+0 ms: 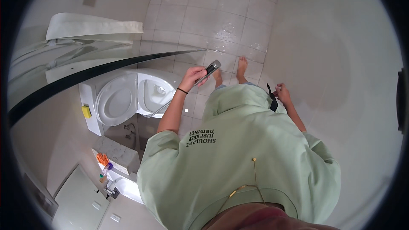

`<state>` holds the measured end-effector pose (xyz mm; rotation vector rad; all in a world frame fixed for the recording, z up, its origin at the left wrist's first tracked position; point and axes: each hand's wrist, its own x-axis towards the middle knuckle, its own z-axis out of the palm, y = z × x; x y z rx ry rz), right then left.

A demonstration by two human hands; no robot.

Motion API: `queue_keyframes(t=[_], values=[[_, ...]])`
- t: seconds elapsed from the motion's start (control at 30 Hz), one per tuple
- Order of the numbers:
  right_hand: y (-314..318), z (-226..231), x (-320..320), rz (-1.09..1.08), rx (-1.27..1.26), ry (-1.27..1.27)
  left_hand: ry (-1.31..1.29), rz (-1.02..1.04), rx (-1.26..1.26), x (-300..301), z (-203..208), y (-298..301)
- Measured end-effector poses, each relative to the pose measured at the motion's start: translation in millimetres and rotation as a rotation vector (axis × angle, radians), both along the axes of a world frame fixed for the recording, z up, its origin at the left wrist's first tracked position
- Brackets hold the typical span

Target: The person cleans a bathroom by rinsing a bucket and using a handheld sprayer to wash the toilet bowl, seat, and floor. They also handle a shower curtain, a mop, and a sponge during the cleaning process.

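Wrapped in my left hand (194, 79) is a silver and black bidet sprayer (212, 67), its head tilted up and away from me above the tiled floor. A thin silver hose (158, 110) passes below my left forearm beside the toilet (174, 78). The toilet's lid (117, 104) is raised, so the bowl shows. My right hand (282, 94) is beside the hem of my pale green shirt, its fingers curled next to a black strap (272, 99). What those fingers hold, if anything, is too small to make out.
A glass panel's dark edge (123, 62) crosses the left side. The tiled floor (204, 17) looks wet ahead of my bare feet (242, 67). A yellow sponge (86, 111) rests on the toilet tank. Orange gloves (102, 159) lie on a ledge near the washbasin (130, 188). A wall stands right.
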<state>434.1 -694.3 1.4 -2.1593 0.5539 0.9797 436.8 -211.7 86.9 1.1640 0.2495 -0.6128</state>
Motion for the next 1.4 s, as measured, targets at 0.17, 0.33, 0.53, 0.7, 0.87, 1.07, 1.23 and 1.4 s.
queue_keyframes(t=[0.17,0.33,0.53,0.7,0.87,1.07,1.23,1.4], values=[[-1,-2,5,-0.011,0.036,-0.034,0.079,-0.041,0.164,10,-18,-16],[6,5,15,0.004,0.037,-0.037,-0.010,0.032,0.452,5,-65,-53],[-11,-6,18,0.012,0.065,-0.075,-0.235,0.046,0.836,1,-137,-81],[-25,-5,4,-0.037,0.050,-0.054,-0.212,0.082,0.845,10,-157,-75],[-36,-11,-5,0.055,-0.037,-0.060,-0.065,0.230,0.843,31,-140,-56],[-29,-14,10,0.035,-0.045,-0.041,0.021,0.224,1.055,49,-113,-50],[-15,-6,28,-0.031,0.044,-0.053,0.029,0.222,1.221,49,-104,-58],[-11,0,28,-0.033,0.043,-0.047,0.044,0.276,1.276,48,-109,-60]])
